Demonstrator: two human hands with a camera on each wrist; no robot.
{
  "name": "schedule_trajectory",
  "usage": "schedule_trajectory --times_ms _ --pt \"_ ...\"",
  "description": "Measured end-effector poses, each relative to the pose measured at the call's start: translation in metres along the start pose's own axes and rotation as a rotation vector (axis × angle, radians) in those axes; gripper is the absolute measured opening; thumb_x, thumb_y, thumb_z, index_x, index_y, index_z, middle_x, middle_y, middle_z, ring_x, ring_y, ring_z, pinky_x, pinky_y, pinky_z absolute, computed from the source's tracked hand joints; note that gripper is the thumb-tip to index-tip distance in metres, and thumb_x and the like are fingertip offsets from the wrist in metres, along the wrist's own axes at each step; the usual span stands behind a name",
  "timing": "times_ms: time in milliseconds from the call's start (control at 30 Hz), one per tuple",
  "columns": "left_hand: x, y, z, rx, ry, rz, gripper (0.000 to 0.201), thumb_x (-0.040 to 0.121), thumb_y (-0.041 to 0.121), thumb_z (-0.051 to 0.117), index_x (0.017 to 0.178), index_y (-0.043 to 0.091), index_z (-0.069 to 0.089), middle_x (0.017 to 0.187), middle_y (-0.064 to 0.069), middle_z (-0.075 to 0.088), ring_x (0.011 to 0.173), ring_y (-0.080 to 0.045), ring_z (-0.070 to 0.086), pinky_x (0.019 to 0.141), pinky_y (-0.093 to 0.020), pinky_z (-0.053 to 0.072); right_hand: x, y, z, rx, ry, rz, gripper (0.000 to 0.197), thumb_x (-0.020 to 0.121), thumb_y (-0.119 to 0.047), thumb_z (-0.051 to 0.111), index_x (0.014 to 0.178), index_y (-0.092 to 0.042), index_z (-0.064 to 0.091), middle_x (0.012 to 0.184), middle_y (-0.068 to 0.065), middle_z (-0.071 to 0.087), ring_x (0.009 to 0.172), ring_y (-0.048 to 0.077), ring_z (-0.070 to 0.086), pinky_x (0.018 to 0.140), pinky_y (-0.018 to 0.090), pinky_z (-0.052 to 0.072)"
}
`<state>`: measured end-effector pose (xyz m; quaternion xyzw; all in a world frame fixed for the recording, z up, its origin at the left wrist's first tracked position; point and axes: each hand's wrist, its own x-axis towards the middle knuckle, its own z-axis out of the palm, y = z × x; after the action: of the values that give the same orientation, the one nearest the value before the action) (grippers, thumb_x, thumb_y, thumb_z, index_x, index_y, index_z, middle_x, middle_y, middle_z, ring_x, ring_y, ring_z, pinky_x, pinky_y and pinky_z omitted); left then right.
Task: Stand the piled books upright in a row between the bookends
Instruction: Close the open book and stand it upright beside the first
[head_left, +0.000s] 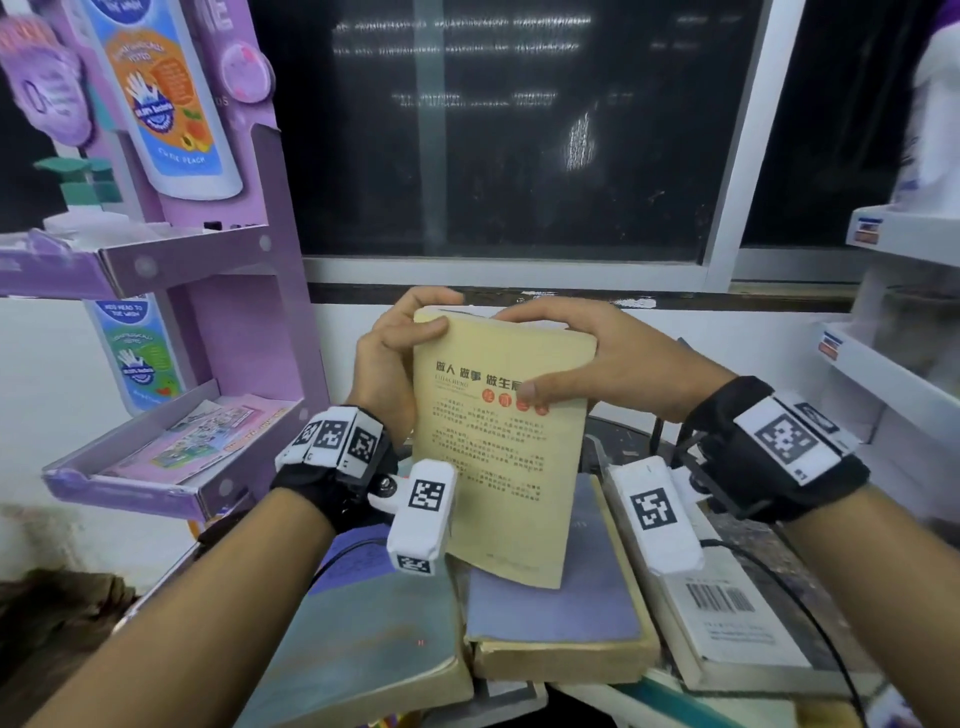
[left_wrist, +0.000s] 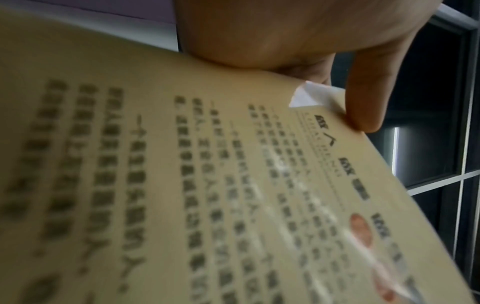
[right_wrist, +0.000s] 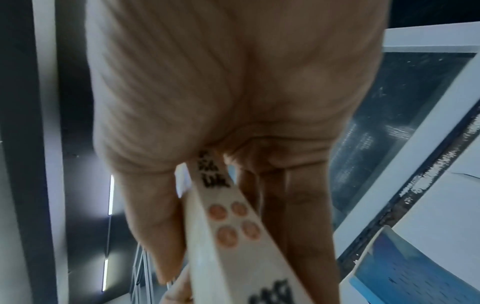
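A tan paperback book (head_left: 498, 457) with black Chinese text stands lifted, nearly upright, above the pile. My left hand (head_left: 400, 348) grips its upper left corner, thumb on the cover. My right hand (head_left: 587, 358) grips its top right edge, thumb pressed on the cover, fingers over the top. The left wrist view fills with the tan cover (left_wrist: 207, 195) and my thumb (left_wrist: 369, 96) at its corner. In the right wrist view the book's spine (right_wrist: 228, 230) runs between my thumb and fingers. Below lie a purple-blue book (head_left: 556, 613), a grey-green book (head_left: 363, 634) and a white book (head_left: 727, 623) with a barcode.
A purple cardboard display stand (head_left: 208, 312) with shelves rises at the left. White shelves (head_left: 904, 364) line the right side. A dark window (head_left: 519, 130) and white wall sit behind. A black bookend edge (head_left: 660, 426) may show behind my right wrist.
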<state>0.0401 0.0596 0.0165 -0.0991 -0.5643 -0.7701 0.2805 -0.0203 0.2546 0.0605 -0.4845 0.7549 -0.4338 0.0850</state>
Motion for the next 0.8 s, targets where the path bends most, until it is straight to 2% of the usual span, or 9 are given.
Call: schedule_trajectory --times_ms 167,233,333,433,567,600,667,733,800 --pt "0.015 -0.008 0.013 0.064 0.018 0.018 0.019 0.075 0.015 0.053 0.094 0.014 0.057 0.073 -0.005 0.067 0.062 -0.020 0.063 0.055 -0.025 0.050 -0.003 -0.006 -0.006 -0.167 0.144 -0.008 0.049 0.076 -0.020 0.079 0.120 -0.035 0.062 0.108 -0.017 0.064 0.092 0.007 0.068 0.068 0.029 0.061" --pt "0.022 -0.011 0.017 0.179 0.020 0.036 0.025 0.081 0.023 0.055 0.104 0.013 0.057 0.081 -0.002 0.066 0.068 -0.016 0.063 0.059 -0.026 0.051 -0.003 -0.005 -0.008 -0.194 0.216 -0.008 0.045 0.077 -0.018 0.078 0.118 -0.032 0.065 0.105 -0.013 0.068 0.089 0.007 0.068 0.067 0.030 0.061" --pt "0.028 -0.017 0.026 0.322 0.025 0.016 0.032 0.094 0.034 0.053 0.121 0.017 0.051 0.089 0.002 0.062 0.071 -0.008 0.063 0.062 -0.022 0.051 -0.002 -0.003 -0.009 -0.281 0.314 -0.012 0.044 0.078 -0.020 0.076 0.120 -0.030 0.065 0.101 -0.012 0.068 0.088 0.005 0.066 0.067 0.021 0.058" --pt "0.028 -0.028 0.029 0.336 0.073 -0.006 0.039 0.098 0.036 0.046 0.131 0.015 0.041 0.102 0.003 0.061 0.074 0.003 0.064 0.060 -0.013 0.049 0.001 -0.001 -0.007 -0.350 0.426 -0.015 0.045 0.081 -0.023 0.073 0.125 -0.028 0.063 0.107 -0.007 0.067 0.095 0.009 0.062 0.077 0.023 0.054" --pt "0.027 -0.039 0.037 0.378 0.053 -0.066 0.041 0.101 0.037 0.039 0.134 0.012 0.039 0.092 0.006 0.063 0.065 0.008 0.064 0.055 -0.009 0.046 0.007 0.000 -0.002 -0.346 0.483 0.003 0.049 0.082 -0.024 0.070 0.129 -0.024 0.060 0.114 -0.003 0.066 0.105 0.016 0.060 0.084 0.030 0.054" --pt "0.027 -0.041 0.039 0.371 0.047 -0.081 0.041 0.102 0.036 0.036 0.135 0.012 0.039 0.090 0.006 0.063 0.062 0.008 0.063 0.054 -0.010 0.046 0.007 0.000 0.000 -0.351 0.467 0.006 0.048 0.082 -0.025 0.070 0.129 -0.023 0.060 0.113 -0.003 0.066 0.105 0.015 0.060 0.081 0.024 0.053" --pt "0.027 -0.047 0.041 0.351 0.028 -0.111 0.038 0.103 0.034 0.033 0.135 0.014 0.041 0.090 0.004 0.061 0.059 0.007 0.061 0.053 -0.011 0.046 0.006 -0.002 0.004 -0.382 0.426 0.022 0.043 0.084 -0.028 0.068 0.126 -0.023 0.061 0.104 -0.005 0.064 0.086 0.004 0.058 0.059 0.004 0.044" --pt "0.025 -0.051 0.041 0.339 -0.007 -0.133 0.031 0.104 0.033 0.030 0.130 0.022 0.044 0.095 0.005 0.061 0.064 0.006 0.061 0.055 -0.012 0.047 0.004 -0.004 0.006 -0.402 0.392 0.062 0.039 0.085 -0.030 0.067 0.123 -0.024 0.061 0.095 -0.005 0.059 0.068 -0.003 0.051 0.043 0.002 0.037" --pt "0.023 -0.056 0.040 0.325 -0.030 -0.133 0.026 0.104 0.034 0.029 0.126 0.029 0.043 0.098 0.008 0.063 0.074 0.003 0.064 0.060 -0.015 0.049 0.003 -0.006 0.006 -0.404 0.376 0.102 0.041 0.084 -0.032 0.067 0.124 -0.026 0.059 0.091 -0.005 0.058 0.063 -0.005 0.050 0.038 0.006 0.036"
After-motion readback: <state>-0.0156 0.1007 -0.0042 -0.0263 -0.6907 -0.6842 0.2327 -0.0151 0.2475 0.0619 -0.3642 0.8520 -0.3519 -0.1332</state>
